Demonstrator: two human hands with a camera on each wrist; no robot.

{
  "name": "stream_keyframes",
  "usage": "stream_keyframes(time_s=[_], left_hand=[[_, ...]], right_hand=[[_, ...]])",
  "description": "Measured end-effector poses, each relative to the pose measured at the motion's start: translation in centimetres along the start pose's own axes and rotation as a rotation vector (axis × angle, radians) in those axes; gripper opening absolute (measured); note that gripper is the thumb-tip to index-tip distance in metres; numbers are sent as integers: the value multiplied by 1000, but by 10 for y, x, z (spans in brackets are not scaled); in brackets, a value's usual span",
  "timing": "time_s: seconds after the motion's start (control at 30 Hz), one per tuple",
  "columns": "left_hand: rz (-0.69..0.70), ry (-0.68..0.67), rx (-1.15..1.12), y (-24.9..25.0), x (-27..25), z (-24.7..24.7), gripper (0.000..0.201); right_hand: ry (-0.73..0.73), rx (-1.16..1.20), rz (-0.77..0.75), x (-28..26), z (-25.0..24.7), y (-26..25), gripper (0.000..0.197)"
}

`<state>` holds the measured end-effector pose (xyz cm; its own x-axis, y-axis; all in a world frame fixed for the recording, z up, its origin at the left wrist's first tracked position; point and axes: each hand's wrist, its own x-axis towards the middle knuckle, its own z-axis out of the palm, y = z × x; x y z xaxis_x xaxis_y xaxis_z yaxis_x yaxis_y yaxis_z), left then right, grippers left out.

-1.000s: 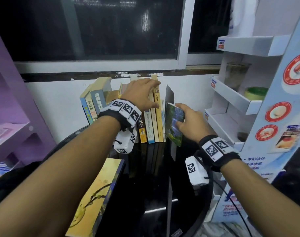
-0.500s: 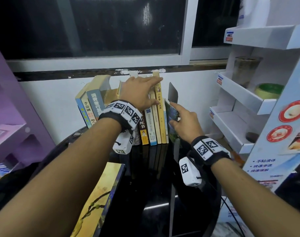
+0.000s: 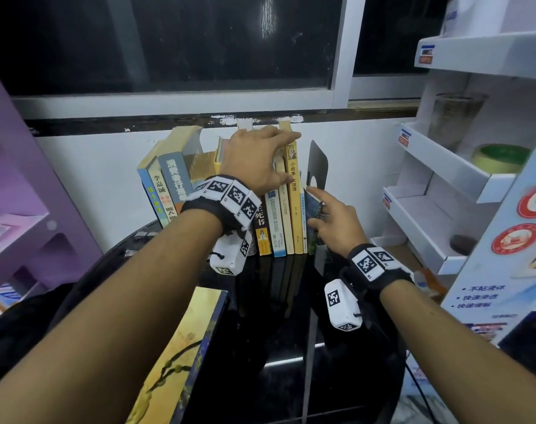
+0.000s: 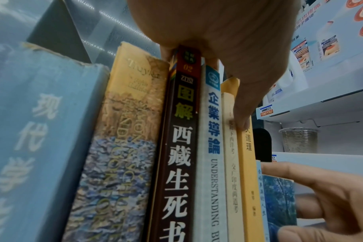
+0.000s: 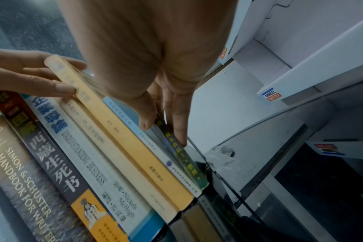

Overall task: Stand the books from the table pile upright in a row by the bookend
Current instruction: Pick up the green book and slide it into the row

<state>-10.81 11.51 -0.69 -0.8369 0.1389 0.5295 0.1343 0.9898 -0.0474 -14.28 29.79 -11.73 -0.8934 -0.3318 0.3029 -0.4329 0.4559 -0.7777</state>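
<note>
A row of upright books (image 3: 279, 221) stands against the wall on the black glass table (image 3: 276, 332). My left hand (image 3: 276, 157) lies across their tops with straight fingers, thumb down on the spines (image 4: 243, 121). A thin black bookend (image 3: 318, 160) stands at the row's right end. Between the row and the bookend sits a small green-blue book (image 3: 313, 215), slightly tilted. My right hand (image 3: 318, 206) pinches its spine edge (image 5: 186, 165) between thumb and a finger (image 5: 180, 139). A large yellow book (image 3: 175, 362) lies flat at the table's front left.
A white cardboard display shelf (image 3: 450, 179) stands close on the right, holding a plastic cup (image 3: 453, 117) and a tape roll (image 3: 499, 159). A purple shelf unit (image 3: 22, 209) is at the left. The wall and window sill run right behind the books.
My right hand has carried the small green-blue book from in front of the row into the gap by the bookend. The left hand has stayed on the book tops.
</note>
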Motion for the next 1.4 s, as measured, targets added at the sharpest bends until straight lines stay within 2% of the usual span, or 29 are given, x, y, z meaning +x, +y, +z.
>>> stream_keyframes(time_s=[0.17,0.3,0.43,0.5,0.83,1.03,1.27,1.4], left_hand=[[-4,8,-1,1,-1,-1,74],[-8,10,-11,2,-2,-2,74],[-17,-4,-21,1,-2,-2,74],[-13,-2,-29,2,-2,-2,73],[-6,12,-43,0,-2,-1,73],[-7,11,-55,-2,0,1,74],[2,13,-51,-3,0,2,75],[8,6,-38,-3,1,2,78]], right_hand=[[-16,-41,-3,3,5,2,64],[-53,-188,-3,6,6,-1,69],[-171,-303,-10,4,1,-7,88],[-169,-345,-27,3,3,-7,92],[-121,-321,-38,11,8,-2,83],[-151,-271,-19,13,5,-3,79],[-162,-270,-10,15,5,-3,80],[-232,-293,3,15,-1,-7,88]])
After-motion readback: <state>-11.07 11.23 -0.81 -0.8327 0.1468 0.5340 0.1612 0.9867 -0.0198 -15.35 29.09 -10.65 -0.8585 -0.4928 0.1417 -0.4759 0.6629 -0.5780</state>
